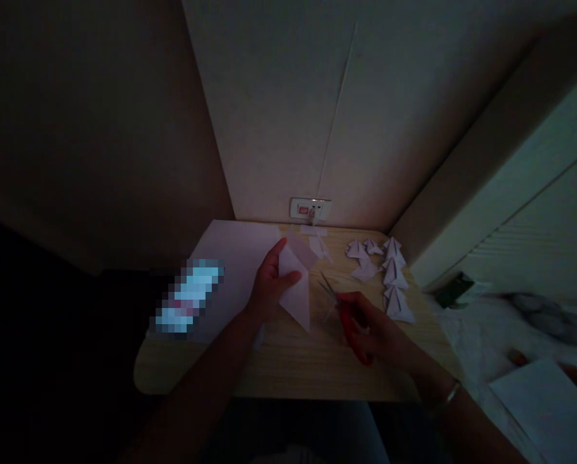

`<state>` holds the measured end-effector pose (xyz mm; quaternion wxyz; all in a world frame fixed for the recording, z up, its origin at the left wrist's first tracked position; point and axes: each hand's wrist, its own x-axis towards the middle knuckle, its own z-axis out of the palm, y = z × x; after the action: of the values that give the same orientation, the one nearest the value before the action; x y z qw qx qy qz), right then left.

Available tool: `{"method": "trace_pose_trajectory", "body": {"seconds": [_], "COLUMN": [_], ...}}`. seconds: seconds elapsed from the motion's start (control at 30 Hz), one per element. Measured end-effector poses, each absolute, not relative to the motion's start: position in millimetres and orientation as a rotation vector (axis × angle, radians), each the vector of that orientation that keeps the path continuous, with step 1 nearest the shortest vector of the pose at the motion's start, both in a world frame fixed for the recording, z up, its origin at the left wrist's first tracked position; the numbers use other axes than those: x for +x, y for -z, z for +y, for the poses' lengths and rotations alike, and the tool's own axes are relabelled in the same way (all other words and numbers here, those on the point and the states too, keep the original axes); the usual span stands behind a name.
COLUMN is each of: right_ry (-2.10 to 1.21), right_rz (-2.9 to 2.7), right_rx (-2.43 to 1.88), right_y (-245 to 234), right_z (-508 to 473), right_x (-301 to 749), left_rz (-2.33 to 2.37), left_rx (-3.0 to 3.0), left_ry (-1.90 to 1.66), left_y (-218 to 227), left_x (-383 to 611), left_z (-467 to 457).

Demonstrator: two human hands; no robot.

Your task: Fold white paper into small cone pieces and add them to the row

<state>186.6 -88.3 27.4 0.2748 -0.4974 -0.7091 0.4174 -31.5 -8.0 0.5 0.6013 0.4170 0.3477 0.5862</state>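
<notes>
Grips red-handled scissors (350,327) in the right hand (372,328) over the wooden table (269,380), aiming parted blades (333,294) away and leftward along a slanting long axis. Clamps folded white paper (294,306) in the left hand (267,281), pointing one sharp corner nearward.
</notes>
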Motion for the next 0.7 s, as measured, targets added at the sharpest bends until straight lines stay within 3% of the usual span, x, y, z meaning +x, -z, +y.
{"method": "trace_pose_trajectory", "body": {"seconds": [0.23,0.7], "right_ry": [-0.975,-1.447], "right_rz": [-1.758,-1.276], "right_rx": [-1.458,-1.401], "right_y": [-16,-17], "right_z": [-88,-97], "right_x": [176,167], "left_rz": [0.785,0.69], "left_rx": [1.026,1.067], "left_ry": [-1.354,-1.178], "left_y": [2,2], "left_x": [-30,-23], "left_z": [-10,-19]}}
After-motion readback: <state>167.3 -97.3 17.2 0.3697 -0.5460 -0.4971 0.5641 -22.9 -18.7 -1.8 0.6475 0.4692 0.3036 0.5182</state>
